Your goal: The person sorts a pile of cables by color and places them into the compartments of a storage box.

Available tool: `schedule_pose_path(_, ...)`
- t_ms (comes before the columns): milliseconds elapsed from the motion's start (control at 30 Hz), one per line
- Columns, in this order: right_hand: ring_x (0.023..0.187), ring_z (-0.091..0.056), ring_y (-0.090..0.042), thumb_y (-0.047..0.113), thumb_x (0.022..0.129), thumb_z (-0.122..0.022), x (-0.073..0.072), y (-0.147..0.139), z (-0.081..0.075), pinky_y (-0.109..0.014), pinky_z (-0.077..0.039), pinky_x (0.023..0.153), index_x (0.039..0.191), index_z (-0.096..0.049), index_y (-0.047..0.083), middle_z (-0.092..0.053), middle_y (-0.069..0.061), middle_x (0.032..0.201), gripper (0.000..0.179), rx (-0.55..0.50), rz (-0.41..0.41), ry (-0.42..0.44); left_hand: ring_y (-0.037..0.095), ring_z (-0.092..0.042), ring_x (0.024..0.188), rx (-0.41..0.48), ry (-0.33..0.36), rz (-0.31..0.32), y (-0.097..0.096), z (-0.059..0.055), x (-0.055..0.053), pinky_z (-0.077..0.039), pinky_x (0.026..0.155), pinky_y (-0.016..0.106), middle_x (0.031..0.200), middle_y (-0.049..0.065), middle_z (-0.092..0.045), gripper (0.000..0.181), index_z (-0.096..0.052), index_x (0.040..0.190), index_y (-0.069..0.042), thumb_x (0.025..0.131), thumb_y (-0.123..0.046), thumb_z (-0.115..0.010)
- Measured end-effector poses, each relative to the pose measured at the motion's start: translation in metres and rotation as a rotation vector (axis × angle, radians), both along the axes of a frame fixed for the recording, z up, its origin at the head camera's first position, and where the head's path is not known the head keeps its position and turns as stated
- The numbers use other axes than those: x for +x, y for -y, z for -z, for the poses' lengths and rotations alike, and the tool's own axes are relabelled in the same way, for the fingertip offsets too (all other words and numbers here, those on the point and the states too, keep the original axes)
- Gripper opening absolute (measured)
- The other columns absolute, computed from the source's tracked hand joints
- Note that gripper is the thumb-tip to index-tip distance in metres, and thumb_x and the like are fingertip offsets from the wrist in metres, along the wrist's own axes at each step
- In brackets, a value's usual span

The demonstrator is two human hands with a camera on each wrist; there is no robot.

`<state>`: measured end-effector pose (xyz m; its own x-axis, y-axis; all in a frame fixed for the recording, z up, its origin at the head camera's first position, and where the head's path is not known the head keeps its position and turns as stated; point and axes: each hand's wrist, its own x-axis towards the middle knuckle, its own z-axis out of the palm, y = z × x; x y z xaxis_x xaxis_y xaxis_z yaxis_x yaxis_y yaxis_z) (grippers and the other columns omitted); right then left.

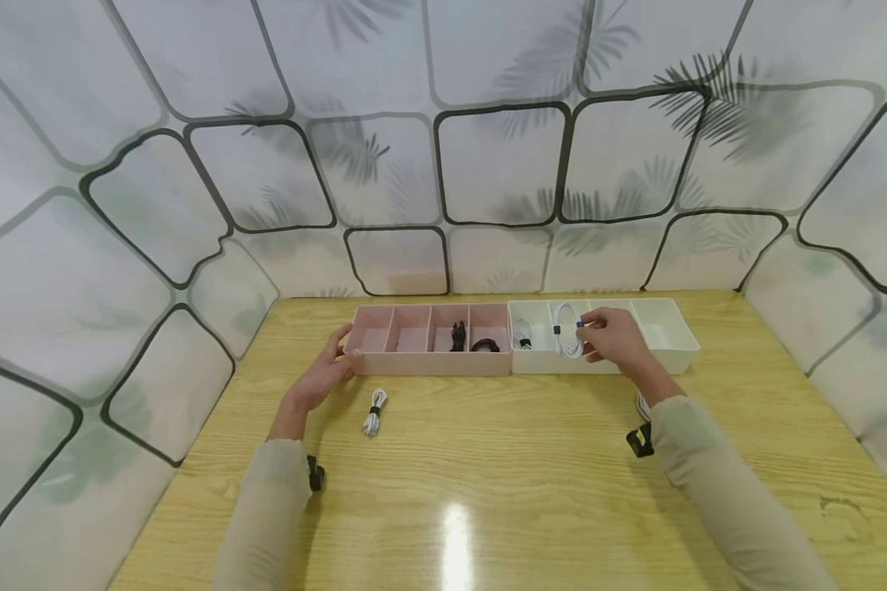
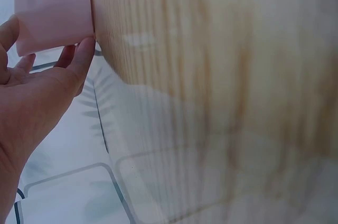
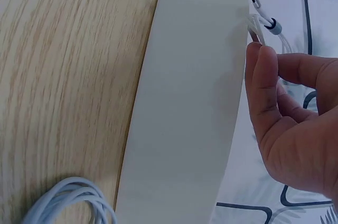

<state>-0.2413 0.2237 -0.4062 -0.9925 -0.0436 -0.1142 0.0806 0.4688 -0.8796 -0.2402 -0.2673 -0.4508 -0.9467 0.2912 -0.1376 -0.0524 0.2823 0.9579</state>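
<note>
My right hand [image 1: 612, 335] pinches a coiled white cable [image 1: 567, 330] with a dark tie over the white divided box [image 1: 606, 362]. In the right wrist view, the cable's plug end [image 3: 256, 3] sticks up beyond my fingertips. My left hand [image 1: 324, 377] grips the left end of the pink divided box [image 1: 429, 364], thumb at its front corner; the left wrist view shows the fingers about the box end [image 2: 55, 12]. Black cables [image 1: 458, 336] lie in the pink box's right compartments. A white cable with a black tie [image 1: 523, 335] lies in the white box's leftmost compartment.
A bundled white cable [image 1: 373, 413] lies on the wooden table [image 1: 488, 460] near my left hand. Another coiled white cable [image 3: 68, 203] lies beside the white box, partly hidden by my right wrist in the head view. A patterned cloth [image 1: 503, 164] stands behind the boxes.
</note>
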Motion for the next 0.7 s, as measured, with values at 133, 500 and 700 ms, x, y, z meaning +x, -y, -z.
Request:
schedule_pose_path(133, 0.069, -0.065, -0.011, 0.006, 0.098, -0.056, -0.002, 0.0, -0.001, -0.027, -0.058, 0.063, 0.132, -0.049, -0.016, -0.061, -0.028, 0.11, 0.041, -0.028, 0.003, 0.017, 0.046, -0.025, 0.14, 0.0, -0.001, -0.011, 0.0, 0.002, -0.001, -0.026, 0.113, 0.058, 0.153, 0.036, -0.015, 0.067, 0.0, 0.16, -0.014, 0.108, -0.02, -0.042)
schedule_pose_path(500, 0.07, -0.065, -0.009, 0.009, 0.099, -0.054, -0.008, 0.0, -0.003, -0.027, -0.056, 0.062, 0.133, -0.05, -0.014, -0.061, -0.033, 0.118, 0.042, -0.015, 0.002, 0.004, 0.046, -0.026, 0.139, -0.001, -0.002, -0.007, 0.001, 0.0, 0.0, -0.026, 0.114, 0.058, 0.152, 0.035, -0.016, 0.068, 0.0, 0.16, -0.017, 0.108, -0.023, -0.043)
schedule_pose_path(700, 0.073, -0.058, -0.015, 0.013, 0.099, -0.056, -0.012, -0.002, -0.003, -0.027, -0.049, 0.057, 0.129, -0.057, -0.011, -0.064, -0.023, 0.108, 0.039, 0.071, 0.007, -0.02, 0.048, -0.024, 0.14, -0.003, 0.005, -0.007, -0.001, -0.002, 0.001, -0.026, 0.113, 0.059, 0.153, 0.037, -0.013, 0.067, 0.001, 0.16, -0.015, 0.108, -0.021, -0.042)
